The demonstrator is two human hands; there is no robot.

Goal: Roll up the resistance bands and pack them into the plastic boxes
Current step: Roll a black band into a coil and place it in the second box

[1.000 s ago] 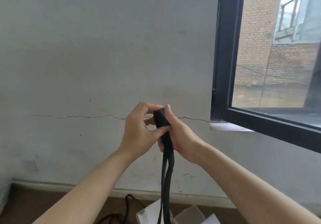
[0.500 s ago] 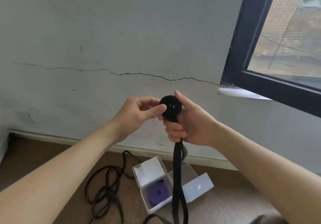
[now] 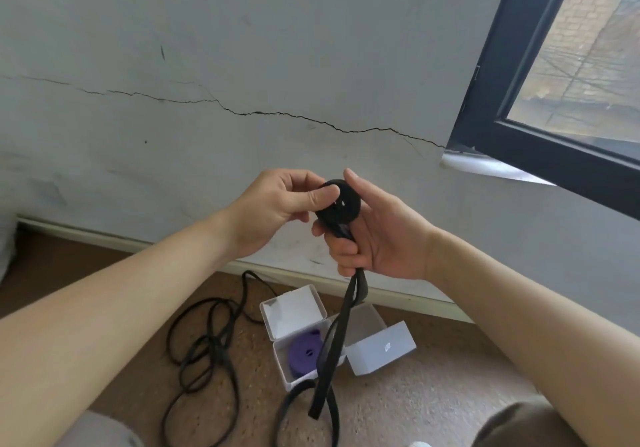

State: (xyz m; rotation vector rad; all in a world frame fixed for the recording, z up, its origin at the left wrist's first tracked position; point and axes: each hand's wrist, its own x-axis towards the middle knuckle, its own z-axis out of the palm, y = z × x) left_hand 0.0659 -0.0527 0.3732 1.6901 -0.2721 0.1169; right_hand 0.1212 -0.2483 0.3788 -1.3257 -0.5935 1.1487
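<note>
We hold a black resistance band (image 3: 346, 211) up before a grey wall (image 3: 242, 30) split by a long crack (image 3: 277, 114). The band's upper end is wound into a tight, flat coil. Our left hand (image 3: 273, 205) pinches the coil's left rim, with the thumb pressed on its face and the fingers (image 3: 298, 183) curled in behind. Our right hand (image 3: 384, 238) backs the coil from the right, thumb standing straight against its edge. Its fingers (image 3: 341, 250) are wrapped round the unrolled length just below the coil. From that grip the loose tail (image 3: 334, 342) hangs doubled, passing in front of the boxes and ending in a loop low against the floor (image 3: 433, 394).

Beneath our hands, on the speckled brown floor near the skirting board (image 3: 138, 244), a white plastic box (image 3: 294, 308) stands with its lid raised. A rolled purple band (image 3: 304, 354) lies inside it. A second white box (image 3: 381, 348) touches its right side, partly hidden behind the hanging tail, and we cannot tell what it holds. To the left of the boxes a tangle of loose black bands (image 3: 204, 342) sprawls across the floor, one strand reaching toward the skirting board. A black window frame (image 3: 485, 100) fills the upper right corner, with brickwork visible through the glass.
</note>
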